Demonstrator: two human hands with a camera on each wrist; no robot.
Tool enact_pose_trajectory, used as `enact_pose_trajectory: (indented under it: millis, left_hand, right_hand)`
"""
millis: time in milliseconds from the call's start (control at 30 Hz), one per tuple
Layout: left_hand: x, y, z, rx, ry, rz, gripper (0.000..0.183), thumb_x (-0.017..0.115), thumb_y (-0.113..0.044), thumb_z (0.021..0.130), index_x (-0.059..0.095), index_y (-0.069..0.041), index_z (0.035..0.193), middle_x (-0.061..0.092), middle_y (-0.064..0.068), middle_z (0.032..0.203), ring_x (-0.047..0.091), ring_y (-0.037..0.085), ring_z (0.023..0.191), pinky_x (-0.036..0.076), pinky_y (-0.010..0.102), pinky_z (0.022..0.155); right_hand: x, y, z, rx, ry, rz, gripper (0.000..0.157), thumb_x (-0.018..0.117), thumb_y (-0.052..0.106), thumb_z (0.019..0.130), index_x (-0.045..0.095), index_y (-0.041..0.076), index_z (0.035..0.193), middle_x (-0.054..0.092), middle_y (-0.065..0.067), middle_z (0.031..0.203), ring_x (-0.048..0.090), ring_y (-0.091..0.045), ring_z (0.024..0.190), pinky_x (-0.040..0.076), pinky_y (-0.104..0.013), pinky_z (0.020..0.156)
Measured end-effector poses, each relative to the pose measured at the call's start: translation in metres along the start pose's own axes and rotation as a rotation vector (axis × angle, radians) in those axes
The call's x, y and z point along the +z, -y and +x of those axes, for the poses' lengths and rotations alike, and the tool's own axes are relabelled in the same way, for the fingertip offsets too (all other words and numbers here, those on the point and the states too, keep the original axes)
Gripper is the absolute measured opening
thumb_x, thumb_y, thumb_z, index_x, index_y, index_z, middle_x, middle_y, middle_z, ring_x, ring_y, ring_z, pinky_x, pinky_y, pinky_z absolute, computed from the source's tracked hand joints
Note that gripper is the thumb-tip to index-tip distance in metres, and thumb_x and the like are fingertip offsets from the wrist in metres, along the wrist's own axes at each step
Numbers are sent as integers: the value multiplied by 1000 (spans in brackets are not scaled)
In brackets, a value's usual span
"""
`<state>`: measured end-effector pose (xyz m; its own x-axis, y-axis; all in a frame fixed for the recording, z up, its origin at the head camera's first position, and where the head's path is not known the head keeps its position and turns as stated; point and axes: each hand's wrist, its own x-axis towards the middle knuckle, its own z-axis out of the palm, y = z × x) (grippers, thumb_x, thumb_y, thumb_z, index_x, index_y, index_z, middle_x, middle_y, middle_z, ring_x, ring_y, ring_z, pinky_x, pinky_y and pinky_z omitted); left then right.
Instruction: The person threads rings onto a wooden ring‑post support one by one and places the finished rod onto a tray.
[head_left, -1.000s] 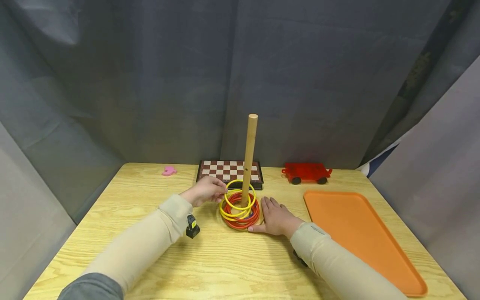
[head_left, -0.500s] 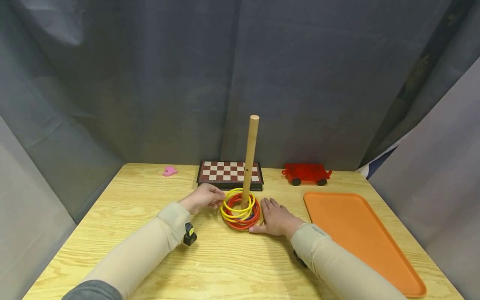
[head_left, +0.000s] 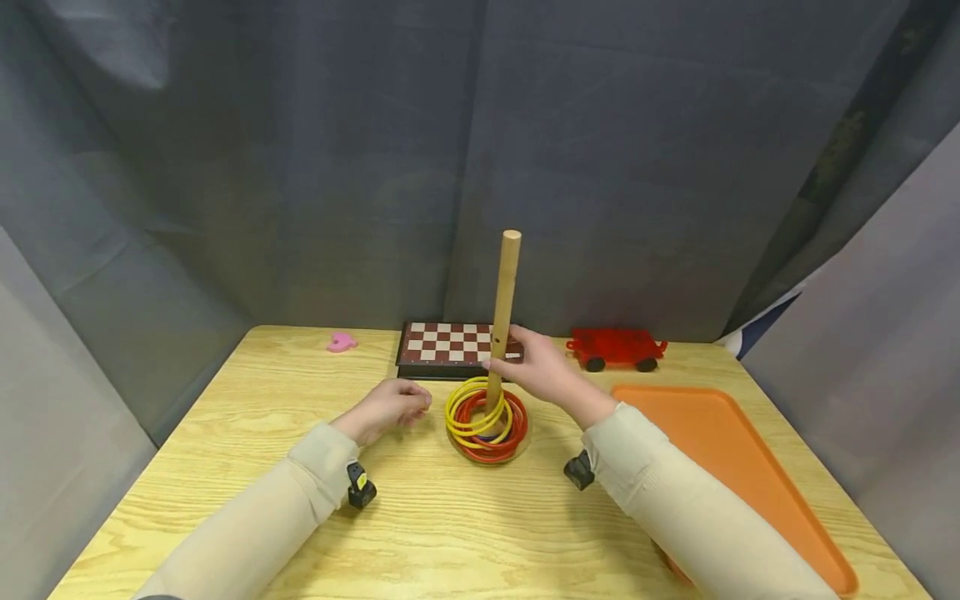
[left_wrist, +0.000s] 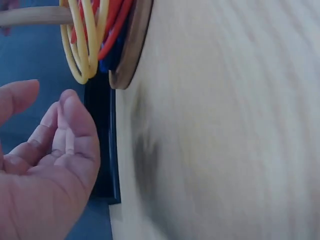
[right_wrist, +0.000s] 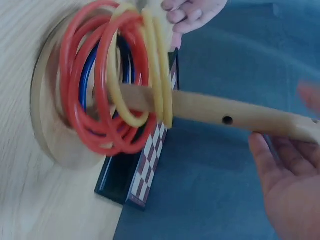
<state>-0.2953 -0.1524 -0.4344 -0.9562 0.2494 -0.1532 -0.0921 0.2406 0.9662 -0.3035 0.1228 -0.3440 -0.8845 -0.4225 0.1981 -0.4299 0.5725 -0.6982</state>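
Note:
An upright wooden post (head_left: 507,279) stands on a round wooden base (right_wrist: 44,107). Yellow rings (right_wrist: 165,75), red rings (right_wrist: 103,80) and a blue ring (right_wrist: 86,80) are stacked loosely around its foot, the yellow ones tilted on top. My right hand (head_left: 543,367) is at the lower part of the post, above the rings, with extended digits on either side of it and a fingertip right at the wood. To the left of the rings, my left hand (head_left: 386,408) is held apart from them, fingers loosely bent, nothing between thumb and fingertips.
A checkered board case (head_left: 446,342) lies behind the post. At the back are a pink piece (head_left: 342,342) on the left and a red wheeled toy cart (head_left: 615,346) on the right. An orange tray (head_left: 697,433) lies on the right, partly under the right sleeve.
The yellow ring my left hand held has come down onto the stack, and that hand has drawn back left. My right hand has lifted from beside the base to the post.

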Motion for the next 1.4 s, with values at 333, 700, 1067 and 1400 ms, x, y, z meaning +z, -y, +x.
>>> enact_pose_trajectory:
  millis: [333, 700, 1067, 1400]
  left_hand:
    - [-6, 15, -1, -74, -24, -163, 34, 52, -7, 107, 48, 13, 134, 54, 29, 131, 60, 35, 114, 55, 45, 97]
    - [31, 14, 9, -99, 47, -207, 33, 48, -7, 108, 47, 15, 133, 56, 28, 125, 61, 29, 105, 57, 41, 92]
    - [151, -24, 27, -82, 277, -210, 26, 56, -2, 99, 54, 13, 120, 63, 13, 91, 63, 17, 77, 62, 34, 78]
    - [253, -53, 34, -112, 225, -212, 14, 68, 1, 94, 60, 12, 97, 59, 7, 65, 58, 12, 52, 62, 28, 64]
  right_hand:
    - [-1, 4, -1, 36, -192, 48, 28, 76, 15, 96, 65, 0, 117, 72, -15, 108, 71, -30, 101, 60, -45, 87]
    - [-70, 37, -13, 43, -334, -23, 31, 75, 23, 98, 63, 0, 116, 71, -16, 108, 70, -31, 102, 58, -47, 87]
    - [-147, 55, -41, 74, -466, -203, 38, 74, 28, 99, 61, -1, 119, 70, -20, 111, 68, -33, 104, 56, -52, 91]
    - [-173, 30, -68, 165, -506, -264, 41, 73, 27, 99, 58, -4, 123, 67, -23, 115, 65, -37, 108, 56, -55, 92]
